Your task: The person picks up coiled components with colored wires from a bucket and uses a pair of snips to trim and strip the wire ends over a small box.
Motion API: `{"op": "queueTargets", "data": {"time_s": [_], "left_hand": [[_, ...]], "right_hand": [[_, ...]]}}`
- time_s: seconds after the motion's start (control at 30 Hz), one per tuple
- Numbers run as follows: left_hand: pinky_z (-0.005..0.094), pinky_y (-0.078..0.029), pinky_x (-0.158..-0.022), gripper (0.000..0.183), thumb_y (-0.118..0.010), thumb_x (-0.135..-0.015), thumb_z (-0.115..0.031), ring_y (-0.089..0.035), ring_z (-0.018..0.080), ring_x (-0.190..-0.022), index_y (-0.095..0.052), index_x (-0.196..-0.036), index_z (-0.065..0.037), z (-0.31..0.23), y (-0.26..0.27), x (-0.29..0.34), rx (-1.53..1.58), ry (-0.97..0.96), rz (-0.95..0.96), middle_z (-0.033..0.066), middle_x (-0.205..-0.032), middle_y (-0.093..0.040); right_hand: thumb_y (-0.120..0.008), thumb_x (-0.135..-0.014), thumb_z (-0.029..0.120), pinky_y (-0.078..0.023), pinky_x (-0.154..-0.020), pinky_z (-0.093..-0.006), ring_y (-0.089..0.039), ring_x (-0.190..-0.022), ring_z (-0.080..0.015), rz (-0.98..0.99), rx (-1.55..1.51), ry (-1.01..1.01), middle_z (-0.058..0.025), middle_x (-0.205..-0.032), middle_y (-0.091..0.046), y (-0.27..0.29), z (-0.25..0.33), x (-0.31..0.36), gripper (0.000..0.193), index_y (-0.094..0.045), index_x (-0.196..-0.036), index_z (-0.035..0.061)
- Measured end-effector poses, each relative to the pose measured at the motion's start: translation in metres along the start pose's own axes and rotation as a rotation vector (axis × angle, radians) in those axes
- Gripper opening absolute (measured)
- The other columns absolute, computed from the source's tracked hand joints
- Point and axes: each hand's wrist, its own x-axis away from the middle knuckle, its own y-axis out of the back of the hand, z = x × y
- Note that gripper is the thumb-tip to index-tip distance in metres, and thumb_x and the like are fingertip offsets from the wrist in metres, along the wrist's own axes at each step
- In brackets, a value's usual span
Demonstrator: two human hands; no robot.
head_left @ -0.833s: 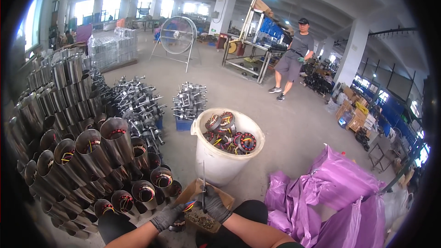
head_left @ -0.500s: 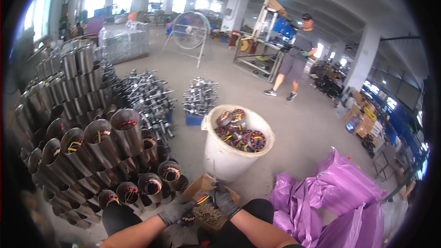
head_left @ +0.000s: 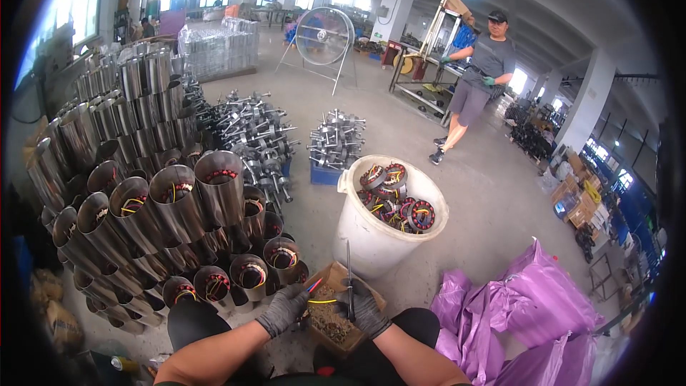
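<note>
Two hands: apart, near centre; the left hand point(head_left: 287, 307), in a dark grey glove, pinches thin red, blue and yellow wires point(head_left: 321, 302); the right hand point(head_left: 363, 307), gloved alike, is closed around a slim dark tool with a long straight shaft point(head_left: 349, 266).
Wires: above the box, a yellow one reaching rightward; probably pinched low to leave the ends free. What they join to, I cannot tell.
Tool: shaft upright, apparently gripped low to keep it off the wires.
Box: open brown cardboard box point(head_left: 334, 269) between the knees, holding small loose bits; seemingly placed there to sit beneath both hands.
Tub: round white plastic tub point(head_left: 371, 250) just beyond, heaped with red-and-black wound rings point(head_left: 420, 215); it blocks the far side.
Left: shiny steel tubes point(head_left: 175, 204), several with coloured wiring inside, crowd the left knee.
Right: crumpled purple plastic sacks point(head_left: 550, 297) hem in the other knee.
Far: silver metal shafts point(head_left: 336, 139) in a blue crate point(head_left: 326, 175); a standing person point(head_left: 489, 64).
</note>
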Motion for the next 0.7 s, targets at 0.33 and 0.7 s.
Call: {"op": "queueTargets", "data": {"time_s": [0.33,0.7], "left_hand": [[0.0276,-0.046,-0.054,0.011,-0.053,-0.101,-0.015,-0.049,0.0103,-0.059,-0.054,-0.094,-0.006,0.003,-0.002,0.009,-0.065,0.076,0.187,0.0009,-0.074,-0.05],[0.0393,-0.05,-0.086,0.026,-0.067,-0.081,-0.017,-0.058,0.029,-0.101,-0.064,-0.105,-0.008,0.042,0.012,-0.007,-0.459,-0.078,0.355,0.0106,-0.11,-0.058]], "right_hand": [[-0.06,-0.096,0.017,-0.05,-0.051,-0.0262,-0.059,-0.059,-0.0149,0.1,0.136,0.064,-0.011,-0.1,-0.068,-0.01,0.02,0.003,0.034,-0.044,-0.124,0.0051],[-0.061,-0.086,0.002,-0.05,-0.065,-0.0311,-0.059,-0.067,-0.0156,0.035,0.506,0.444,-0.0053,-0.079,-0.057,-0.022,-0.01,-0.007,0.029,-0.048,-0.112,0.0012]]}}
